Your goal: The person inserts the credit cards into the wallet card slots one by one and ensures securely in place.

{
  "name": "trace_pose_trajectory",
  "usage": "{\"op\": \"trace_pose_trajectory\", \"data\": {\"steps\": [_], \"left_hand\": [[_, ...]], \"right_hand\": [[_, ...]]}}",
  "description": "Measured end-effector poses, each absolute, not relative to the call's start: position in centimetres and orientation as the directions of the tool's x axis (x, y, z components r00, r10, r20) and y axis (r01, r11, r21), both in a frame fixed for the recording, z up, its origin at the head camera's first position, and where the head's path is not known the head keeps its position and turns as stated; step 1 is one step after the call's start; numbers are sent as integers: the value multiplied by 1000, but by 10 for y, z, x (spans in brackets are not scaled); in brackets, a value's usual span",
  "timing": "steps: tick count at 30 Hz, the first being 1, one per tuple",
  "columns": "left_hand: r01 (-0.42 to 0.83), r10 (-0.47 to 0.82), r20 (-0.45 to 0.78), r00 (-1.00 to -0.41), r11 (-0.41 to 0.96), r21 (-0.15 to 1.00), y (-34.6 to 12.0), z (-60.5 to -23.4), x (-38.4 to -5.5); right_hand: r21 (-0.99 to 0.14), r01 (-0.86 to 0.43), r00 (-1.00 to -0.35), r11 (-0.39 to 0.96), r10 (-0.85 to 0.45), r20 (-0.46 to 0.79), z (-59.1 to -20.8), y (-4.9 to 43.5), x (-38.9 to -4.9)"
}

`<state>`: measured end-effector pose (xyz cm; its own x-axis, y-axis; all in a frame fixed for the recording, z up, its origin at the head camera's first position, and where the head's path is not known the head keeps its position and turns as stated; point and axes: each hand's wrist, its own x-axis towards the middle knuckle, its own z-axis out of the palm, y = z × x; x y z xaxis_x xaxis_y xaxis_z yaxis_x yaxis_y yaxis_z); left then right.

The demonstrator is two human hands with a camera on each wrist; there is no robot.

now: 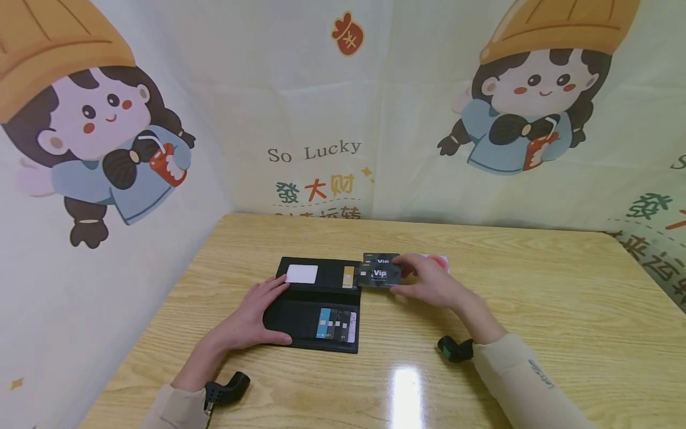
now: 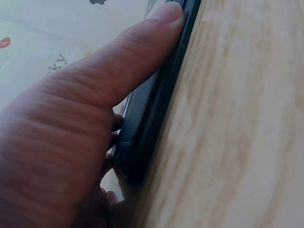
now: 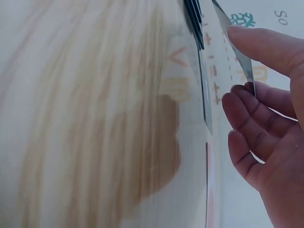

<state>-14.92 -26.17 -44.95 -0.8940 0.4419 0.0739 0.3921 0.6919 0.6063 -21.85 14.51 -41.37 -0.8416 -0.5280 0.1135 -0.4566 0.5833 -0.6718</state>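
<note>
A black card wallet (image 1: 305, 298) lies unfolded on the wooden table. My left hand (image 1: 252, 316) rests on its left side, fingers on the upper half and thumb on the lower; the left wrist view has the thumb (image 2: 137, 52) along the wallet edge (image 2: 147, 123). Between thumb and fingers, my right hand (image 1: 431, 283) pinches a black Vip card (image 1: 377, 275), tilted above the table in the right wrist view (image 3: 244, 64). It is by the wallet's upper right side. A second black Vip card (image 1: 375, 257) shows behind it.
In the wallet's upper half are a white card (image 1: 302, 274) and a gold card (image 1: 348, 277). Several overlapping cards (image 1: 336, 325) sit in the lower half. A pink-and-white card (image 1: 440, 261) lies behind my right hand. A printed cloth (image 1: 407, 179) hangs behind the table (image 1: 536, 286).
</note>
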Motion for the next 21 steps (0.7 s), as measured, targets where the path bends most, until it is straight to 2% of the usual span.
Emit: {"op": "trace_pose_trajectory", "data": {"steps": [5, 14, 21], "left_hand": [[417, 452, 102, -886, 683, 600, -262, -449, -148], [394, 444, 76, -893, 691, 606, -262, -449, -149], [396, 444, 76, -893, 693, 602, -262, -449, -149]], "right_hand": [[-678, -448, -850, 583, -512, 122, -414, 136, -222], [-674, -469, -837, 571, -530, 134, -415, 117, -228], [-640, -463, -839, 613, -537, 92, -409, 106, -230]]}}
